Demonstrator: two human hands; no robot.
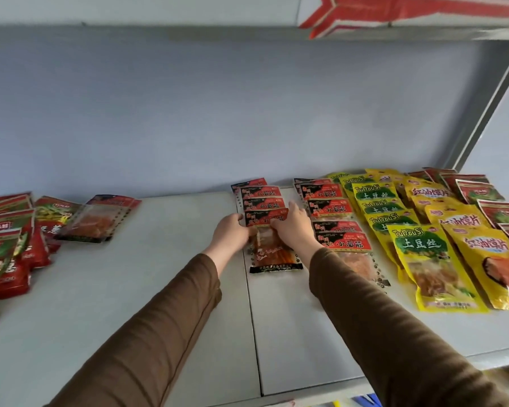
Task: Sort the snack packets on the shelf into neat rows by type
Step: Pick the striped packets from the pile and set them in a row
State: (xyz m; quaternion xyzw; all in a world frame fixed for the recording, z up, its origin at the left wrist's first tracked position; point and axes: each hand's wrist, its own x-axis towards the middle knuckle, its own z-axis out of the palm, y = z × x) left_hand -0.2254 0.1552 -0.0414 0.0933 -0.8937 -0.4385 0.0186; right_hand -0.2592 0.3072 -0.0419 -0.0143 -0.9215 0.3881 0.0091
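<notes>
— Hands first: we are seeing the left hand (231, 230) and the right hand (291, 227) both lying on the front packet (272, 245) of a short overlapping row of red-and-black packets (260, 201) in the middle of the white shelf (159, 289).

— Are we calling that a grip?

— We are. The left hand's fingers are curling round that packet's left edge, and the right hand's fingers are bending down onto its red header, the thumb pointing up toward the back wall. Brown sleeves (165, 333) are covering both forearms.

— And where is the packet sitting?

— Flat on the shelf, its black bottom strip toward us, its top tucked over the packets behind it. Just to its right we are looking at a second row of the same red-and-black kind (332, 212), running from the wall toward the front.

— Beyond that?

— Beside it we are watching yellow packets with green labels (417, 248) lying in a row, then yellow packets with red lettering (482, 251), then red-and-green ones (482, 192) at the far right.

— And the left end?

— We are seeing a looser heap of red packets (9, 245) there, with one clear-fronted packet (97, 218) lying tilted beside it, well apart from the hands.
</notes>
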